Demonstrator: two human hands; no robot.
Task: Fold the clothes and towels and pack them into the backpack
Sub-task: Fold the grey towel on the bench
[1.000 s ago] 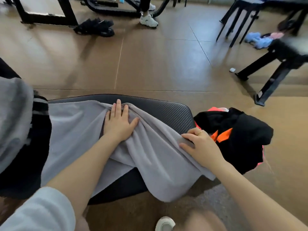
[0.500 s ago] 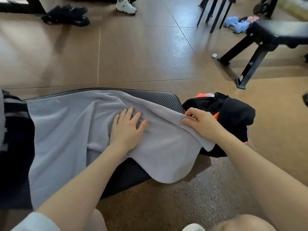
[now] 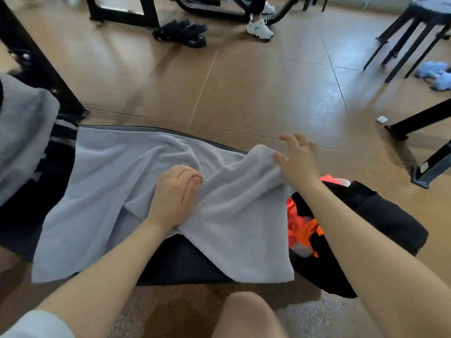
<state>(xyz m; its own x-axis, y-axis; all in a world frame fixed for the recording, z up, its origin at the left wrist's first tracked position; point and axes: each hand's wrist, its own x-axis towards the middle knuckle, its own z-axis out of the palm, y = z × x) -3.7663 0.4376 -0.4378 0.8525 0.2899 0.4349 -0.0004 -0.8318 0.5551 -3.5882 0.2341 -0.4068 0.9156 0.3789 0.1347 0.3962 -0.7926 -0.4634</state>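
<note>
A grey towel (image 3: 102, 191) lies spread over a black padded bench (image 3: 185, 262), its right end hanging off the front. My left hand (image 3: 174, 192) has its fingers curled into a fold at the towel's middle and grips it. At the towel's raised right edge is my right hand (image 3: 296, 162), fingers straight and spread, thumb lying on the cloth. The black backpack (image 3: 373, 215) with orange lining (image 3: 302, 228) sits on the floor to the right of the bench, partly under my right forearm.
A grey garment (image 3: 24, 132) and a black striped one (image 3: 36, 191) lie at the bench's left end. Black frame legs (image 3: 419, 120), a stool (image 3: 412, 37), blue cloth (image 3: 436, 74), black slippers (image 3: 183, 32) and another person's white shoe (image 3: 260, 28) stand around the brown floor.
My left hand went from flat on the towel to curled into a fold. My right hand carried the towel's right edge farther back and spread its fingers. The camera tilted up.
</note>
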